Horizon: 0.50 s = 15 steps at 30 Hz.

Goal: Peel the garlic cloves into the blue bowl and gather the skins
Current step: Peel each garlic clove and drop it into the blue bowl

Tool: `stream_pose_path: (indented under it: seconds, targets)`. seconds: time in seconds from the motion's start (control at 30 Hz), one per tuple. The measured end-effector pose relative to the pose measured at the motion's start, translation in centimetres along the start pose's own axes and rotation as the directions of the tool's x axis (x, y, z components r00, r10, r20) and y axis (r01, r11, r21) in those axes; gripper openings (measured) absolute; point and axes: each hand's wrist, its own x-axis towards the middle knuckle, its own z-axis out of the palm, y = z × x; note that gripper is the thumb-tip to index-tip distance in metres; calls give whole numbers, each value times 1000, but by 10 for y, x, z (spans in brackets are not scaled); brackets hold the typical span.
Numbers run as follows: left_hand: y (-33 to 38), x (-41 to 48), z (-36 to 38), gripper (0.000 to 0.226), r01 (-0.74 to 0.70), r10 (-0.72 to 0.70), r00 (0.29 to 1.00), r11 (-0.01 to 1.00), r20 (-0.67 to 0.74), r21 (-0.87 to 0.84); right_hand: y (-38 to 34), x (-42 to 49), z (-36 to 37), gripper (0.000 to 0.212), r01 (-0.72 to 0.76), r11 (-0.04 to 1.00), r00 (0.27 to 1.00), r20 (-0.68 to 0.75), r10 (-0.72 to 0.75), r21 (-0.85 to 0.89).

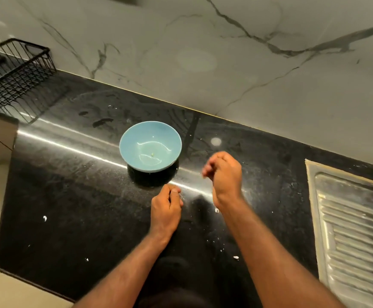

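While the blue bowl sits almost empty on the black counter, the left hand and right hand curl just beside it, their contents impossible to tell. White skin flecks lie scattered; gathering them likely comes next, by fine pinching.

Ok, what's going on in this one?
A person stands at a black counter with both hands near a blue bowl. The bowl holds only a tiny speck. The left hand sits low by the counter with fingers curled; the right hand is raised beside the bowl, curled and blurred. Whether either holds a clove is unclear. Small white skin scraps lie scattered on the counter, not yet gathered.
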Motion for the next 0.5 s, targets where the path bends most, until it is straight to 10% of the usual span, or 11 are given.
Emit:
stream_pose_path:
  seconds: [0.2, 0.33, 0.5]
  targets:
    - [11, -11, 22, 25, -9, 25, 982, 996, 187, -89, 22, -48, -96, 24, 24, 980, 990, -134, -52, -197]
    - [20, -30, 52, 36, -90, 106, 968, 993, 229, -78, 36, -51, -138, 23, 60, 687, 984, -71, -161, -725]
    - [14, -31, 54, 43, -111, 122, 976, 991, 178, -70, 36, -58, -148, 23, 67, 520, 983, -32, -179, -852]
